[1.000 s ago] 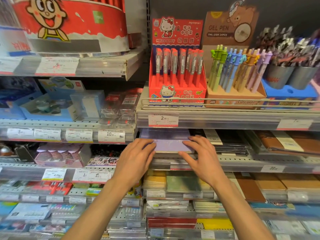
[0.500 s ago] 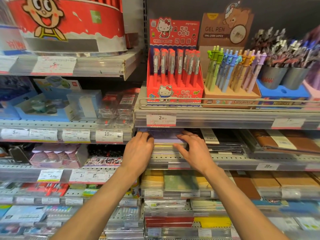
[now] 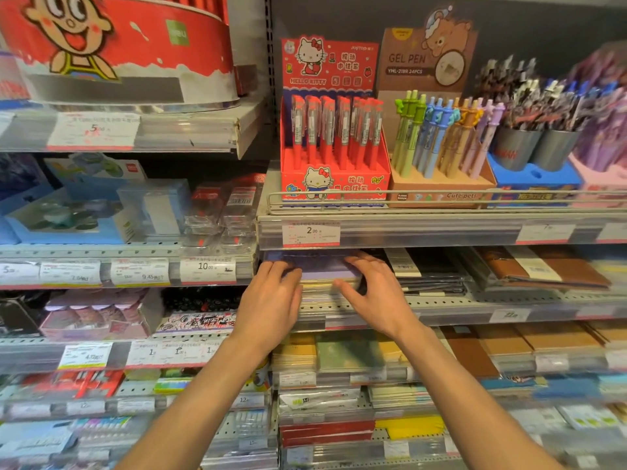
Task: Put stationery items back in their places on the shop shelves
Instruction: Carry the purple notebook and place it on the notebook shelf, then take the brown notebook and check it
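A purple notebook (image 3: 322, 268) lies flat on top of a stack of notebooks (image 3: 322, 290) on the second shelf (image 3: 441, 301), mostly tucked under the shelf above. My left hand (image 3: 271, 307) rests against the notebook's left front corner, its straight fingers reaching onto the cover. My right hand (image 3: 376, 293) lies on the right side, fingers spread flat on the cover and thumb along the front edge. The back part of the notebook is hidden in shadow under the upper shelf.
Above, a red Hello Kitty pen box (image 3: 334, 154) and a brown gel pen display (image 3: 441, 144) stand behind a wire rail. Black notebooks (image 3: 424, 276) and brown notebooks (image 3: 543, 269) lie to the right. Lower shelves hold more notebook stacks.
Both hands have moved forward and the purple notebook has slid deeper onto the stack, under the upper shelf. Less of its cover shows now.
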